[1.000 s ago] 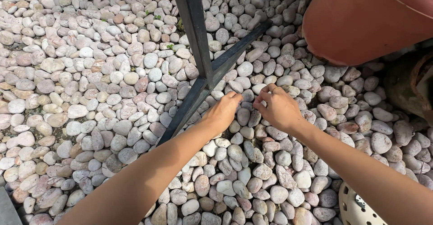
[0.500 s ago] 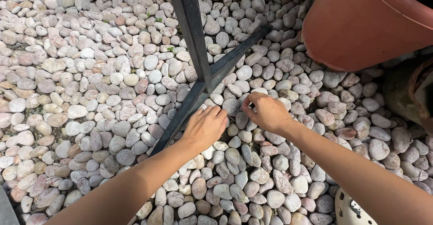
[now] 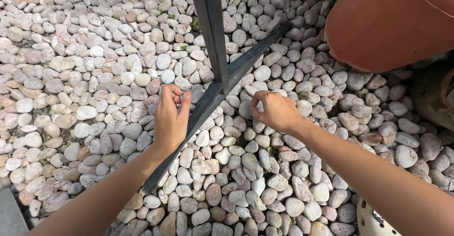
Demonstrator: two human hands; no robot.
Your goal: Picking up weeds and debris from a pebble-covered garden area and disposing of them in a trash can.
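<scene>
Pebbles [image 3: 246,170] cover the ground from the near edge to the far one, rounded, pale pink and grey, lying loose on one another. At the near right corner a perforated pale object [image 3: 373,219] pokes in. Further in, the left hand [image 3: 171,118] hovers over the stones just left of a dark metal bar [image 3: 189,132], thumb and forefinger drawn together in a pinch; whether anything sits between them I cannot tell. The right hand [image 3: 274,110] is curled on the other side of the bar, fingertips pressed down among the stones, seemingly closing on one. Beyond both, the bar meets an upright post [image 3: 212,28], and a terracotta pot [image 3: 392,23] stands at the far right.

Risks, as I judge them: smooth pebbles can slip from a light pinch and roll under the bar, knuckles can scrape its edge, and pulling one stone may make its neighbours slide into the gap.
</scene>
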